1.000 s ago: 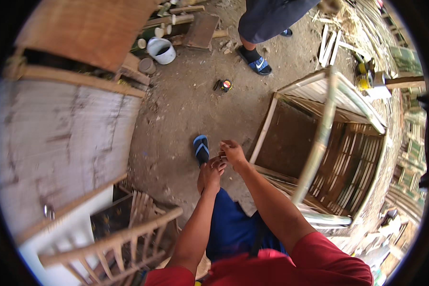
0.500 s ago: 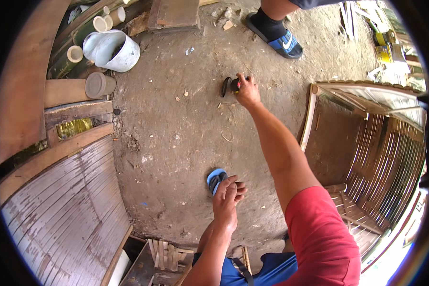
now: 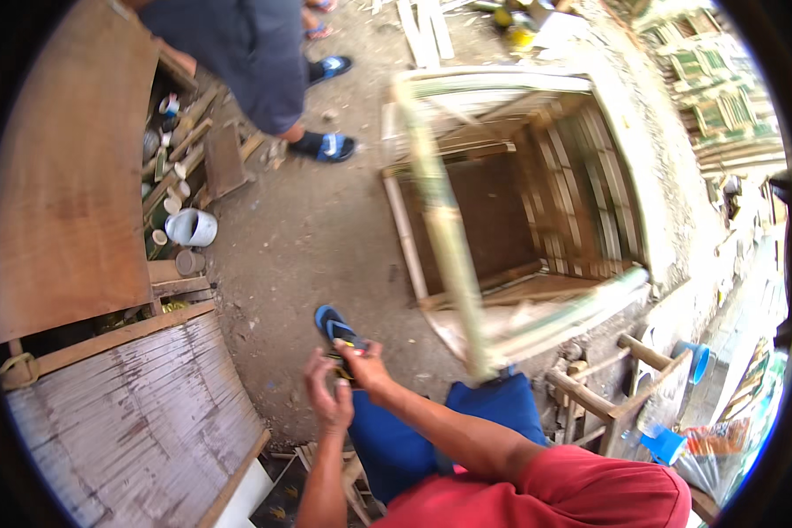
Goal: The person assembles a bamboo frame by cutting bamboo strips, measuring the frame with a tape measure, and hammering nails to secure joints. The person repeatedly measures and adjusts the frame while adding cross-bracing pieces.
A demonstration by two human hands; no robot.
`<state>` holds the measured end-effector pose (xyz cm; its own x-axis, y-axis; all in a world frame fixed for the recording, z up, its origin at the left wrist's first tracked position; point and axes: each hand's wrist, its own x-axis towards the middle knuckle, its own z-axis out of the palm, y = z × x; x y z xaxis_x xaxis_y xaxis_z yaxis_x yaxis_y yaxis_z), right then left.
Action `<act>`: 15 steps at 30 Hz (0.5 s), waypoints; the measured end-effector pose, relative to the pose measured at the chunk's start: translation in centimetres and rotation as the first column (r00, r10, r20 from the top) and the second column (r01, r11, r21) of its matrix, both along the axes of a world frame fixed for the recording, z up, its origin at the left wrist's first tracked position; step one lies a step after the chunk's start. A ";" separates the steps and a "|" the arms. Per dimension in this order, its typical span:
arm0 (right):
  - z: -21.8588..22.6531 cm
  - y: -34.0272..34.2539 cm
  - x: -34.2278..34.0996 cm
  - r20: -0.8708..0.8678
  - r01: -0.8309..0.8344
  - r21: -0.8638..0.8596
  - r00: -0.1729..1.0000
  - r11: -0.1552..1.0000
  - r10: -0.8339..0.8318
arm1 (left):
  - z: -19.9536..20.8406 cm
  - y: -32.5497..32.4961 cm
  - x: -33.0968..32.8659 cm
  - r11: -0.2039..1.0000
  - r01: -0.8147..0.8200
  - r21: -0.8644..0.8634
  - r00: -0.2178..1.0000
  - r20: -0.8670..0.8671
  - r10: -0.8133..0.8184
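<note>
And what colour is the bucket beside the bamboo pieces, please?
The bucket is white, as the head view shows.

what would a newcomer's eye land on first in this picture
Probably the large, open bamboo-framed box, standing right of the picture's centre. Next, below and left of centre, the right hand holds a small black-and-yellow object, with the left hand close beside it. Above and left of centre, another person's black-and-blue slide sandals stand out against the dirt floor.
</note>
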<state>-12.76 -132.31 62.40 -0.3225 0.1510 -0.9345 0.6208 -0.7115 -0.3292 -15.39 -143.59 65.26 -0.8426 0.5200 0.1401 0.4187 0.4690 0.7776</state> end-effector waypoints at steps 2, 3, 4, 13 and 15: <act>8.2 4.9 5.6 -0.080 -0.083 0.054 0.993 0.995 0.087 | 7.9 4.3 5.4 0.998 -0.047 0.033 0.997 -0.052 0.048; 11.9 7.9 9.3 -0.251 0.013 0.000 0.968 1.000 -0.013 | 10.9 7.8 8.1 0.996 -0.070 0.057 0.994 -0.077 0.074; 14.9 11.9 12.8 -0.305 0.012 0.025 0.952 1.000 -0.004 | 13.6 11.9 11.3 0.990 -0.043 0.133 0.998 -0.047 0.049; 24.9 42.6 35.9 -0.219 -0.049 0.902 0.803 0.429 0.554 | 22.6 37.0 29.2 0.892 0.334 0.305 0.794 0.418 -0.441; 25.5 47.1 37.2 -0.298 0.280 0.949 0.653 0.144 0.696 | 20.8 40.7 32.8 0.852 0.057 0.520 0.525 0.710 -0.469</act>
<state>24.49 -85.22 87.94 -0.8259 0.4542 0.3340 -0.0257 0.5615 -0.8271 17.36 -102.88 86.07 -0.5312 0.8058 -0.2617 -0.4139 0.0227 0.9100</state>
